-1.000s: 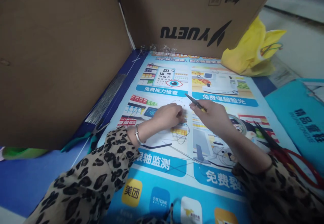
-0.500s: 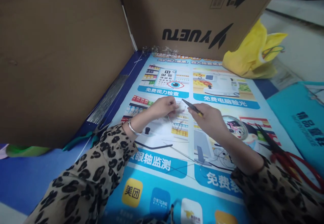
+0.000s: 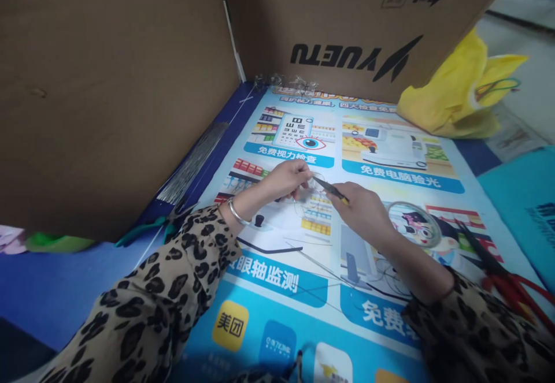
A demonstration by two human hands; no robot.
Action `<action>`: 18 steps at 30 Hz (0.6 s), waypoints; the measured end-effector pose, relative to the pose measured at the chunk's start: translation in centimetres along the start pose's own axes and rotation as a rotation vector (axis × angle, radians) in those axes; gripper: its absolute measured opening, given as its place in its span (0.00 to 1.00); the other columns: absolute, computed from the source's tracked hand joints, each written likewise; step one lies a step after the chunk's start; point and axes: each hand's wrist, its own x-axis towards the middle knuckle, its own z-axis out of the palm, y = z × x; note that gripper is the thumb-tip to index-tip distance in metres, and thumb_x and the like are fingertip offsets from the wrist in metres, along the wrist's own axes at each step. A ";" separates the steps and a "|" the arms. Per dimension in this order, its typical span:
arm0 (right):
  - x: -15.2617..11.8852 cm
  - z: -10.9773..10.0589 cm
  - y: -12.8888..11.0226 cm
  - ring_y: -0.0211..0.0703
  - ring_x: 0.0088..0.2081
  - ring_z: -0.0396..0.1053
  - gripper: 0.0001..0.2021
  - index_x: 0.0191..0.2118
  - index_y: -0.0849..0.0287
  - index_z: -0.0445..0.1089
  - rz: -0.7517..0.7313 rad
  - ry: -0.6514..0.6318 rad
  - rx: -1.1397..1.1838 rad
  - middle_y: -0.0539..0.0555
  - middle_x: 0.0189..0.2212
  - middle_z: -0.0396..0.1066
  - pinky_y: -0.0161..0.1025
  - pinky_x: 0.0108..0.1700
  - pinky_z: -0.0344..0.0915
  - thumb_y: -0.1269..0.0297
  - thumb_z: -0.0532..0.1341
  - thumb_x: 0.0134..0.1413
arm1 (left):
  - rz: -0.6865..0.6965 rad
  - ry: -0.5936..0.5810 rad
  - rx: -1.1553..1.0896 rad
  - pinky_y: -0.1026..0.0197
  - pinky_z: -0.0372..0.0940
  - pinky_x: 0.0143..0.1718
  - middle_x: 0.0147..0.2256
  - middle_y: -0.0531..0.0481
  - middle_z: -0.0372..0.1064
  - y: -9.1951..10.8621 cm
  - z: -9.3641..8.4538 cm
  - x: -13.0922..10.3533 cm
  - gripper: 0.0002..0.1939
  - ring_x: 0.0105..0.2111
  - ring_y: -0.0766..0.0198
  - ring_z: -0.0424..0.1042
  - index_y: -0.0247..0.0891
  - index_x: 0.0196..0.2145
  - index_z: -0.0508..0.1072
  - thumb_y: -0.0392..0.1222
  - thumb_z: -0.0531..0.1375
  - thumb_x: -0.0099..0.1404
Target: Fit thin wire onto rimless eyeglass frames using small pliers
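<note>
Over the middle of the printed poster [image 3: 321, 244], my left hand [image 3: 288, 179] is closed in a pinch on a thin wire [image 3: 319, 176] bent into loops, whose exact shape is hard to make out. My right hand [image 3: 362, 205] wraps round small pliers [image 3: 326, 185] with dark jaws and a bit of yellow on the handle. The tip of the pliers points left and meets the wire close to my left fingertips. Loose straight wires [image 3: 310, 256] lie on the poster below my hands. To the right of my right hand is a round clear roll [image 3: 436, 227], perhaps of tape.
Cardboard panels [image 3: 342, 19] stand at the left and back. Bundled straight wires [image 3: 195, 163] lie by the left panel, near green-handled scissors [image 3: 150, 230]. Red-handled scissors [image 3: 498, 279] lie at right. A yellow bag [image 3: 451, 97] and a turquoise pouch [image 3: 526, 204] sit farther right.
The pliers' tip has come closer to my left fingertips and now reaches the wire there. The whole view has shifted slightly, with the surroundings moving right. Both hands keep their hold.
</note>
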 end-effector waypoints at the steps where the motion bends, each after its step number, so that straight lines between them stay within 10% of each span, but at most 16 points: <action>1: 0.0 0.0 0.0 0.44 0.34 0.67 0.14 0.39 0.56 0.69 -0.005 -0.008 -0.007 0.54 0.34 0.70 0.37 0.32 0.56 0.58 0.49 0.57 | 0.003 0.003 -0.007 0.72 0.51 0.11 0.26 0.54 0.67 0.0 0.0 0.0 0.08 0.12 0.76 0.62 0.36 0.28 0.62 0.41 0.52 0.63; 18: 0.2 -1.0 0.3 0.43 0.34 0.69 0.15 0.39 0.55 0.72 -0.007 -0.065 0.144 0.53 0.34 0.73 0.36 0.33 0.59 0.56 0.52 0.55 | 0.033 -0.090 -0.156 0.71 0.54 0.15 0.25 0.54 0.68 -0.4 -0.2 0.1 0.03 0.13 0.78 0.61 0.36 0.29 0.62 0.36 0.55 0.60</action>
